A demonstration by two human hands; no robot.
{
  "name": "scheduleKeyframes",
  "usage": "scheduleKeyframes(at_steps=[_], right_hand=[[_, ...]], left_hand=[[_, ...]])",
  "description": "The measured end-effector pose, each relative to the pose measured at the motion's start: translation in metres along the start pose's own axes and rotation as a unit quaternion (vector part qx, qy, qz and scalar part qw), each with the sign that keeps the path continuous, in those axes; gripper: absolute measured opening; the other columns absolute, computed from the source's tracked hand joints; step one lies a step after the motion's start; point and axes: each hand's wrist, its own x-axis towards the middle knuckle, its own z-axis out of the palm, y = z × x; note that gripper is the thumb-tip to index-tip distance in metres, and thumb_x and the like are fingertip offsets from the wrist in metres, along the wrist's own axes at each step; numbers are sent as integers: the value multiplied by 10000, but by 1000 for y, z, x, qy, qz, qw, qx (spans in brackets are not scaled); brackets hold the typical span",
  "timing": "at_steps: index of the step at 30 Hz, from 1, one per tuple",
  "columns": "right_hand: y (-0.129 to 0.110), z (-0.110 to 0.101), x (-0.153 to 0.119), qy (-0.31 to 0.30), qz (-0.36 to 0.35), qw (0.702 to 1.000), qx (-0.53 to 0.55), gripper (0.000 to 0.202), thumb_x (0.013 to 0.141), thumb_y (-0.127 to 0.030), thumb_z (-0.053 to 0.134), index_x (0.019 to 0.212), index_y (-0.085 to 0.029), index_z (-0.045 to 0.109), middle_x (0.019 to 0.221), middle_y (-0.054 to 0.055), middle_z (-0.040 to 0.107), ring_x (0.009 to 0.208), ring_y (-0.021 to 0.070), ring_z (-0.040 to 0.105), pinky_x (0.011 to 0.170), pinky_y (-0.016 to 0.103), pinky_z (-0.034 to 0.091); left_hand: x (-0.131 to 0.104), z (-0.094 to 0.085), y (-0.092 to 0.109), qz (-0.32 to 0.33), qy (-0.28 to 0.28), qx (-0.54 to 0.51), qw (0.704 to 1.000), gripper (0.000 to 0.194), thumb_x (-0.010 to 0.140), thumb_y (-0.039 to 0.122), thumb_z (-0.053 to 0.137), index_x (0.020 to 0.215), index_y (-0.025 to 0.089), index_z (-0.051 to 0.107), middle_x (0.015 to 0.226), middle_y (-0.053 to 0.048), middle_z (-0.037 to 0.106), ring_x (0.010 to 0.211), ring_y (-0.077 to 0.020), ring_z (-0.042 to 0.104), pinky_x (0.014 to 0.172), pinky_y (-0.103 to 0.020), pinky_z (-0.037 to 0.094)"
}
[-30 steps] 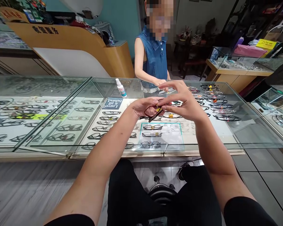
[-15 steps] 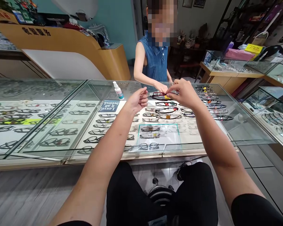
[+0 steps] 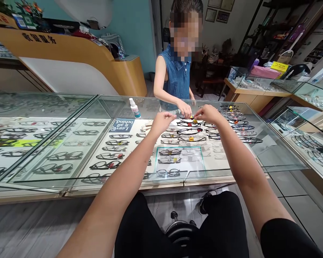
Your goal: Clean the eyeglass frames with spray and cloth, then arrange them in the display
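Observation:
Across the glass counter, my right hand (image 3: 209,114) has thumb and fingers pinched at the right end of a dark pair of eyeglasses (image 3: 186,117). My left hand (image 3: 162,121) is closed in a pinch just left of the same frame; what its fingertips hold, if anything, is too small to make out. Between my hands, another person's hand (image 3: 184,108) reaches down over the glasses and hides part of them. Rows of eyeglasses (image 3: 191,139) with coloured tags lie below, in the display case (image 3: 184,177).
A white spray bottle (image 3: 134,108) stands on the counter near a blue printed card (image 3: 120,125). The person (image 3: 174,79) in a denim top stands opposite. A wooden reception desk (image 3: 129,75) is behind on the left, and more glass cases (image 3: 260,91) are on the right.
My right hand has lowered with the eyeglasses toward the counter. The left hand has turned and come closer to the frame, its fingers now pinched. The view has tilted slightly up.

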Motion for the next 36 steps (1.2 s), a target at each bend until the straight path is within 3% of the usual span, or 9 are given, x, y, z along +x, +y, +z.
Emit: scheduleKeyframes(at_steps=[4,9,15,20,24,28,32,36], right_hand=[[0,-4,-8,-4,-1,1000,14,257,946,-325,805,1132,-240,960,855,61,826,817,199,645,753,331,407],[8,-11,-19,-5,-12,999,50,275,921,-386,816,1095,-234,964,794,39,773,746,182,579,705,340,351],[14,-16,-27,-11,-26,998,64,250,922,-349,796,1057,-226,967,660,17,691,678,174,516,702,349,335],[17,-19,-29,5,-22,998,66,232,934,-341,798,1056,-240,968,688,25,709,706,183,557,707,346,354],[16,-19,-20,14,-3,999,47,242,954,-355,802,1104,-257,964,797,52,794,803,216,663,727,342,394],[1,-10,4,12,-3,1000,-27,245,999,-328,784,1166,-265,953,1055,106,889,1031,279,765,830,354,458],[-12,3,27,3,-8,997,-83,290,1062,-329,723,1257,-257,926,1273,151,883,1232,333,772,992,394,498],[-14,15,40,-15,-6,995,-96,297,1071,-349,716,1277,-277,917,1305,157,874,1273,349,767,1070,428,509]], left_hand=[[9,7,-15,-8,21,122,992,234,909,437,809,888,211,868,654,0,569,663,-188,512,662,-356,321],[37,17,-23,-55,6,174,983,230,906,409,827,1020,232,919,774,-33,704,769,-224,621,700,-354,370],[62,31,-28,-66,-8,203,977,265,835,451,913,988,235,925,829,-49,756,865,-259,684,731,-362,402],[68,38,-32,-72,-7,204,976,221,836,475,913,942,282,930,794,-37,772,911,-279,726,821,-382,468],[74,40,-32,-78,-5,201,977,176,844,457,914,916,298,929,820,-36,809,947,-290,746,920,-411,503],[88,35,-31,-85,-3,200,976,148,848,436,923,905,300,927,910,-47,859,971,-299,765,986,-431,512],[105,31,-30,-91,-1,207,974,110,869,403,918,875,293,915,1018,-82,890,1106,-334,775,1110,-487,479],[115,31,-29,-92,-4,207,974,109,849,394,947,811,305,897,1018,-77,894,1175,-346,773,1185,-522,446]])
